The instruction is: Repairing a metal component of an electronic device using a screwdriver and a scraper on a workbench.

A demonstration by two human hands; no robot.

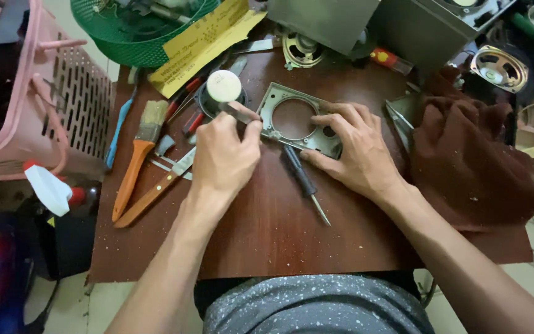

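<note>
Head view, looking down on a dark brown wooden worktop [267, 235]. Left hand [224, 158]: grip closed around a small tool with a white round knob [224, 85] on top; the tool's lower end is hidden behind the fingers, just beside the left edge of a grey metal frame [279, 93]. The frame lies flat near the middle of the worktop, roughly square with a large round opening through which the wood shows. Right hand [356, 148]: fingers spread and pressed flat on the frame's right and lower edge, holding it down; nothing enclosed in that grip. A black-handled screwdriver [304, 182] lies on the worktop between the two hands, tip toward the person. Left of the hands: a paintbrush with an orange handle [134, 164] and a wooden-handled knife [156, 192]. Right of the frame: a crumpled dark red cloth [471, 161]. Far left, off the worktop: a pink plastic basket [44, 111]. Top left: a green mesh basket [131, 43] with a yellow sheet of sandpaper [202, 40] lying partly over it.
</note>
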